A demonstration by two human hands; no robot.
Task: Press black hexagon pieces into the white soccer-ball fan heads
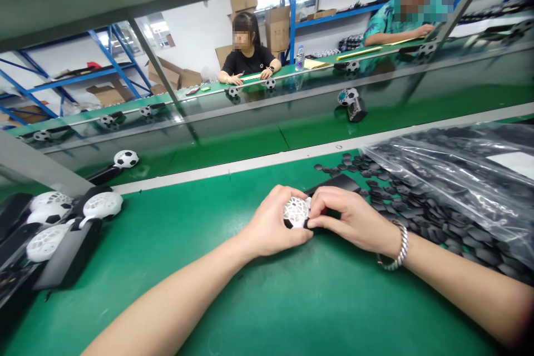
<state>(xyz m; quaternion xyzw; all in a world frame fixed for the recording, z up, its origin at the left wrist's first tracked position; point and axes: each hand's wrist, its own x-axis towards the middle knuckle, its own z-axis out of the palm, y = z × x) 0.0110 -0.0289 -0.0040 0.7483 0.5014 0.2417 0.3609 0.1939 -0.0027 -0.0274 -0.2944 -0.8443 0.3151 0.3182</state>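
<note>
My left hand is closed round a white soccer-ball-shaped head with a latticed face and black patches. A black rectangular handle extends behind it, partly covered by my right hand. The thumb and forefinger of that hand are pinched together at the ball's right edge, on a small black piece; its exact shape is mostly hidden. To the right of my right hand lie many loose black patches, spread over the green tabletop.
Clear plastic bags of black patches cover the right side. Several ball-headed units are piled at the left, beside a grey post. Beyond a pale rail, more units lie on a green belt. Two people sit opposite.
</note>
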